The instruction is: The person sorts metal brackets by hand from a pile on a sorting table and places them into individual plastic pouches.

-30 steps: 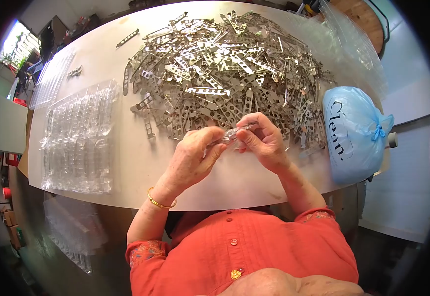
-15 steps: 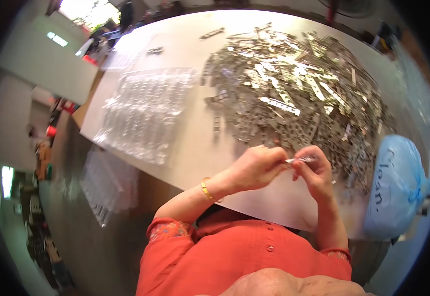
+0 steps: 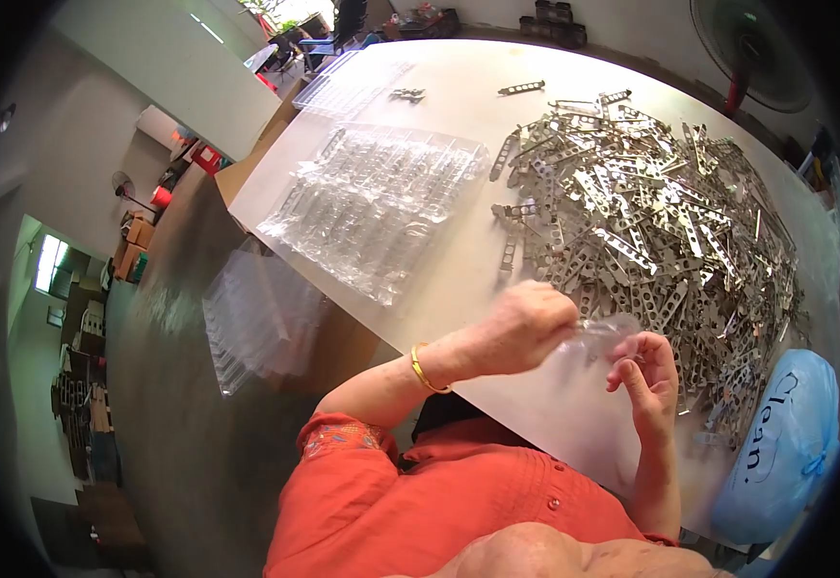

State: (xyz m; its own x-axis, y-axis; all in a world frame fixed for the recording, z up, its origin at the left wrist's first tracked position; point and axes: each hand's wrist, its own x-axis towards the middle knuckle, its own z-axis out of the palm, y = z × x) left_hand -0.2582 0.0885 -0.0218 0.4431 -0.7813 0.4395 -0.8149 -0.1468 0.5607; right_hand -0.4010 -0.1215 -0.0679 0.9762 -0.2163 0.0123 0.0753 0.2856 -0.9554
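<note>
A white table (image 3: 459, 289) carried the work. A large heap of perforated metal strips (image 3: 651, 222) lay beyond the fingertips of both hands, its near edge just past them. A stack of clear plastic blister trays (image 3: 377, 197) sat well to the left of the left hand's fingers. A blue plastic bag (image 3: 776, 453) printed "Clean." rested right of the right hand, near the table edge. The left hand (image 3: 521, 328) was closed, fingers pinched on one end of a small clear plastic sleeve (image 3: 605, 332). The sleeve extended rightward from those fingers, raised over the table. The right hand (image 3: 646, 380) was loosely open, fingers curled just beside the sleeve's far end; contact could not be confirmed.
</note>
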